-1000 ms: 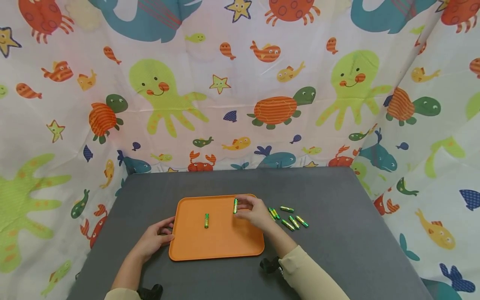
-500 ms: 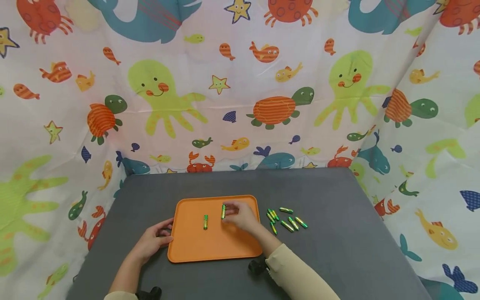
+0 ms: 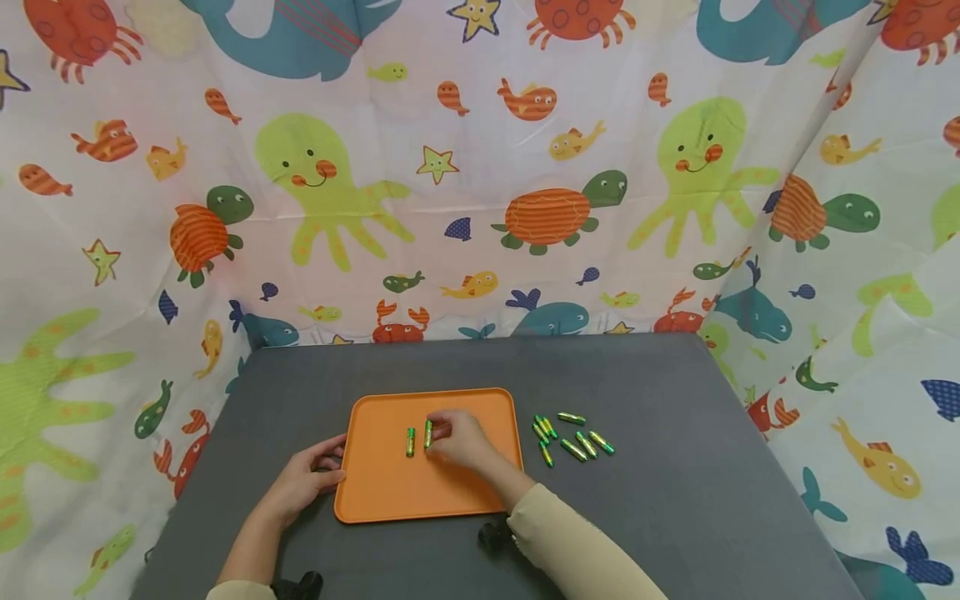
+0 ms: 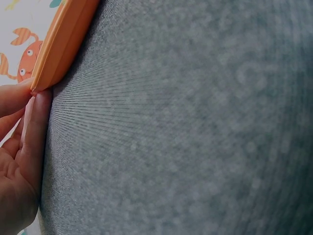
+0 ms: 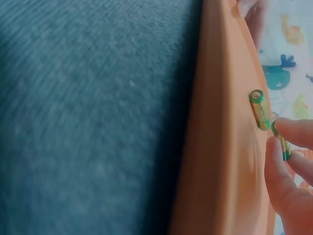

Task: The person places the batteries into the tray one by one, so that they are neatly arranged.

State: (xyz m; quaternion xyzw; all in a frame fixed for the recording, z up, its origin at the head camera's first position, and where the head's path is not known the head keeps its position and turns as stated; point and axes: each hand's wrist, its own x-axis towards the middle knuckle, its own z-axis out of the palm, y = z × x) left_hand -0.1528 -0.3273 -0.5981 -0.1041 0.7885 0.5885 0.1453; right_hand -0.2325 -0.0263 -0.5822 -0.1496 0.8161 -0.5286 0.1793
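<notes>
An orange tray lies on the grey table, with one green-and-gold battery resting on it. My right hand is over the tray's middle and pinches a second battery between thumb and fingers, just right of the first and nearly parallel to it. In the right wrist view the held battery shows between the fingertips, close to the lying battery. At the tray's left edge, my left hand holds the rim; the left wrist view shows thumb and fingers meeting at the tray corner.
Several loose batteries lie scattered on the grey table to the right of the tray. A curtain printed with sea animals surrounds the table at the back and sides.
My right hand has moved left over the tray with its battery, from the right part to beside the lying battery. The left hand has stayed at the tray's edge.
</notes>
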